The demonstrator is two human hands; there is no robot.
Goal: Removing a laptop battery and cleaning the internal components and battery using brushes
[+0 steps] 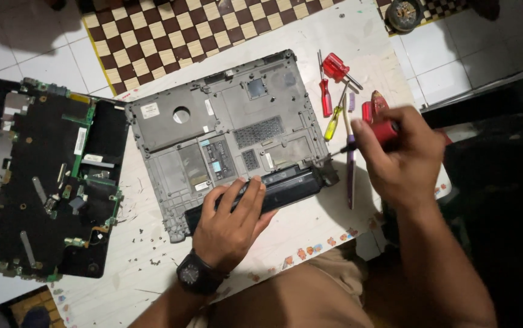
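Left hand (232, 222) flat on laptop battery (273, 193) — right hand (398, 155) seemingly clenched round red-handled screwdriver (378, 132)

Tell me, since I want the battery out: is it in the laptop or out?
In. The black battery sits along the laptop base's edge, left hand pressing it.

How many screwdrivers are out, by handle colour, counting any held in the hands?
Red, loose on the table: 2
Red, held in the right hand: 1
Yellow: 1
Purple: 1
Total: 5
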